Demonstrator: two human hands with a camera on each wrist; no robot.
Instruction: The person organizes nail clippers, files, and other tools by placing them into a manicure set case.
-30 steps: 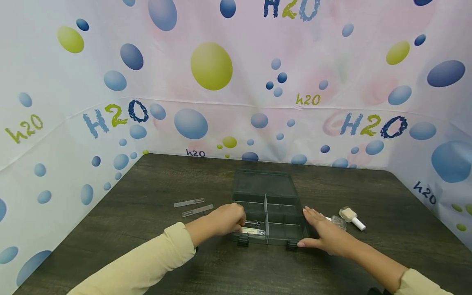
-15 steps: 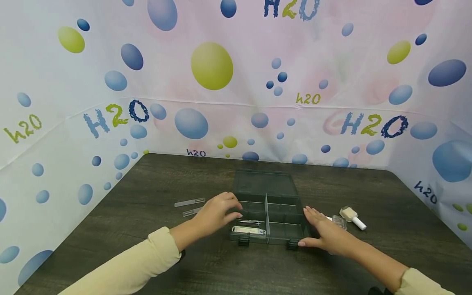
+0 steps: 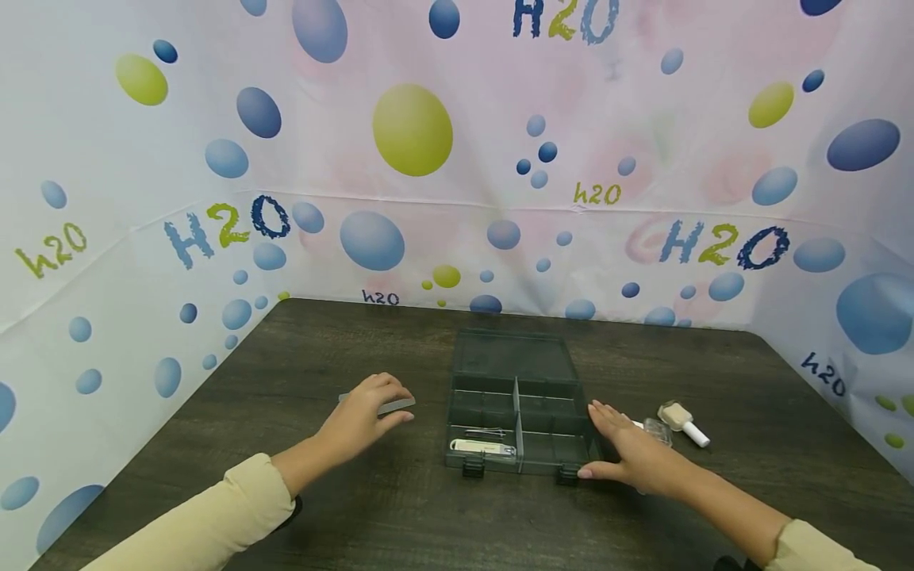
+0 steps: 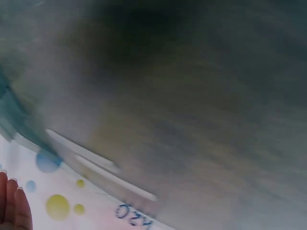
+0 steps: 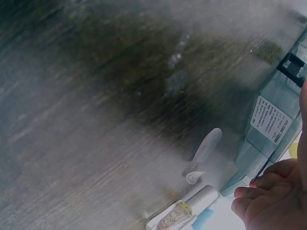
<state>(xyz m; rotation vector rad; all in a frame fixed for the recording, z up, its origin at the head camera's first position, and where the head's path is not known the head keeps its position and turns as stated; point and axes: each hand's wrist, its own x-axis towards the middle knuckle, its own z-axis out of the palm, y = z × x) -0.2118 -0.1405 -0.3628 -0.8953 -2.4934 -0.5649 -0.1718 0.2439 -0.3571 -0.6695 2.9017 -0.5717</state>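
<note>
My left hand point(image 3: 362, 422) hovers with loosely bent fingers over two thin translucent strips, partly covering them; one strip point(image 3: 397, 405) shows beyond its fingers. Both strips, a nearer strip point(image 4: 84, 151) included, lie apart from the fingers in the left wrist view. With fingers extended, my right hand point(image 3: 631, 448) rests against the right side of a dark see-through divided box point(image 3: 517, 468), whose lid point(image 3: 512, 354) is raised at the back. A nail clipper point(image 3: 482, 448) lies in the front left compartment, with thin metal pins point(image 3: 485, 433) behind it.
A cream nail polish bottle point(image 3: 674, 414) with a white cap lies right of the box. A clear bottle point(image 3: 657, 431) is partly hidden by the right hand. Black latches point(image 3: 473, 467) stick out at the box's front. A printed curtain point(image 3: 457, 159) stands behind the table.
My left hand has come out of the front left compartment, leaving the nail clipper and pins there, and moved left over the strips. The right hand has stayed at the box's side.
</note>
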